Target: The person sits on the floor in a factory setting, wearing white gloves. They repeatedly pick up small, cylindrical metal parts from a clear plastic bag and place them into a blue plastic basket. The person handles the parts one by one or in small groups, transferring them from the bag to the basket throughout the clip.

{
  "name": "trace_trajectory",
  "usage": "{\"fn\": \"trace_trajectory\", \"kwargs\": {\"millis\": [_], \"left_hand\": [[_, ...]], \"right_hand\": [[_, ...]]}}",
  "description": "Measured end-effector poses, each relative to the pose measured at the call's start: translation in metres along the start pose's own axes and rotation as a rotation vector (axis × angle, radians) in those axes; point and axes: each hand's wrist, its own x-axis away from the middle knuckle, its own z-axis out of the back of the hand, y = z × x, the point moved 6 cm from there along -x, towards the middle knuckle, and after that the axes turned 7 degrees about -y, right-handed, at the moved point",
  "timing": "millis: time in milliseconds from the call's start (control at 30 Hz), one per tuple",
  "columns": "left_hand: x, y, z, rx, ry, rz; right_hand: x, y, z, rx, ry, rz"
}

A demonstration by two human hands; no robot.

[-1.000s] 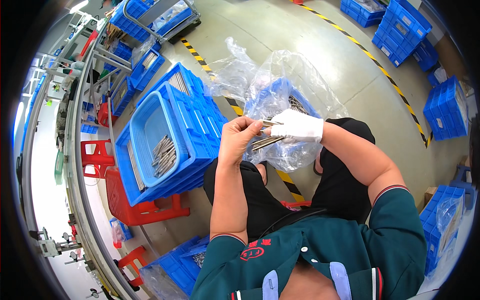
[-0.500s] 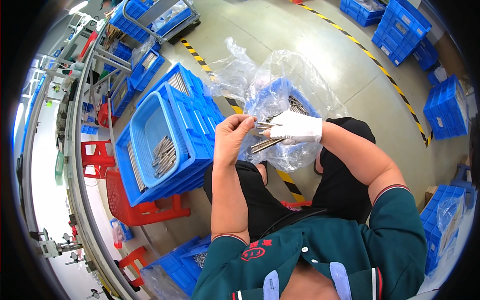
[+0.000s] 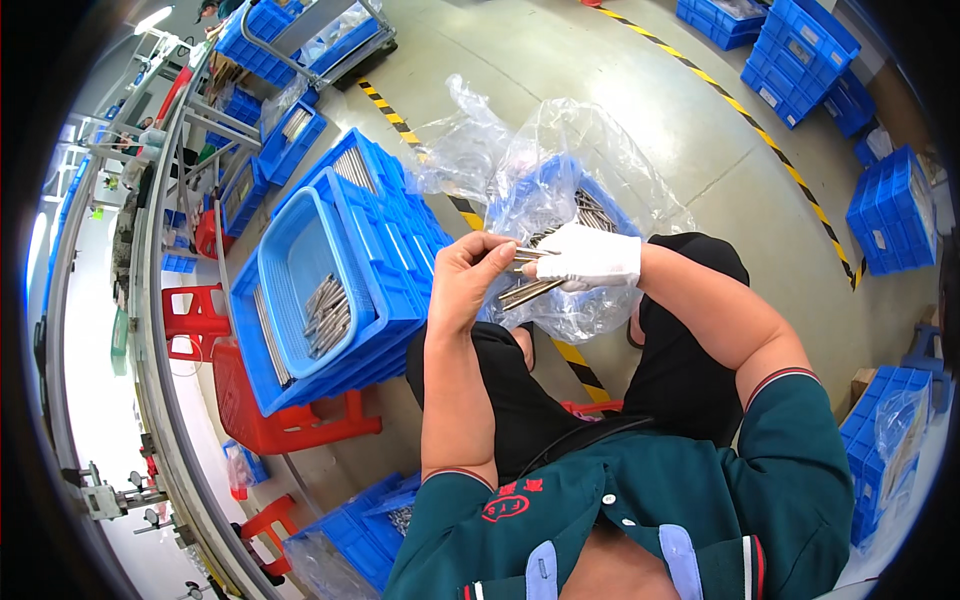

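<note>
Slim metal rods (image 3: 530,254), a few pieces: lying at the centre of the frame, spanning the gap between my two hands.

Left hand (image 3: 466,275), bare: I am closing thumb and forefinger in a pinch on the rods' left ends; the other fingers are curling in behind.

Right hand (image 3: 590,256), in a white glove: I am keeping it nearly closed, gripping the right ends of the same rods. A lower bunch of rods (image 3: 530,293) is projecting from beneath it toward the left; I cannot tell which fingers, if any, are holding that bunch.

Blue bin (image 3: 615,205), just above the frame's centre: standing between my knees and the upper edge, holding many more loose rods (image 3: 594,212). Clear plastic bag (image 3: 645,165): lining the bin and spilling out around it.

Light-blue basket (image 3: 283,262), left of centre: holding a heap of short metal rods (image 3: 327,316) toward its lower right side, and resting on stacked blue crates (image 3: 405,255).

Red stool (image 3: 245,405), lower left: standing beside the stack.

Yellow-and-black floor tape (image 3: 715,85): running diagonally across the upper right.
</note>
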Motion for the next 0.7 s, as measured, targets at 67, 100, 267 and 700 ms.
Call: {"fn": "trace_trajectory", "kwargs": {"millis": [67, 100, 267, 700], "left_hand": [[0.0, -0.001, -0.001, 0.021, -0.022, 0.021], [0.0, -0.002, -0.001, 0.032, -0.033, 0.032], [-0.002, -0.012, 0.004, 0.025, 0.004, 0.046], [-0.006, -0.028, -0.017, 0.646, -0.075, 0.177]], "right_hand": [[0.0, 0.001, -0.001, 0.034, -0.01, 0.02], [0.0, 0.001, 0.0, 0.056, -0.021, 0.029], [-0.001, -0.001, -0.001, 0.133, 0.043, 0.078], [0.0, 0.001, 0.002, -0.055, 0.048, 0.034]]}}
